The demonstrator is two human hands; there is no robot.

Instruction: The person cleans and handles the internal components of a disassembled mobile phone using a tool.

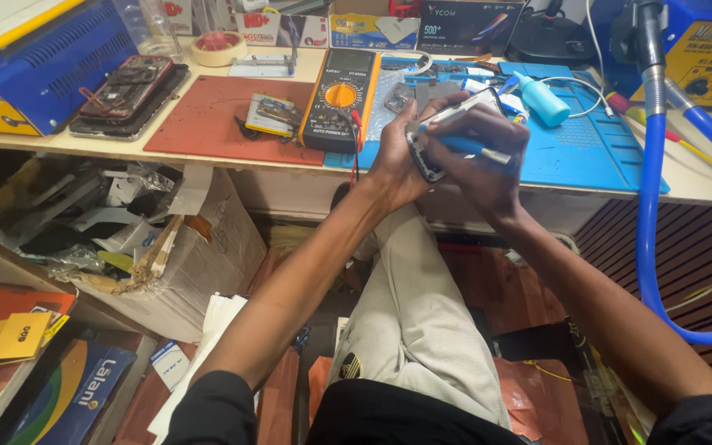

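Observation:
My left hand grips a smartphone with a pale frame, tilted on its side just in front of the bench edge. My right hand is closed around a blue-handled screwdriver whose metal tip points to the right, held across the phone's body. Both hands touch over the phone, above my lap in light trousers.
A yellow multimeter lies on a red mat, left of a blue work mat holding a teal bottle. An opened phone sits beside a blue machine. A blue hose hangs right; a cluttered cardboard box stands below left.

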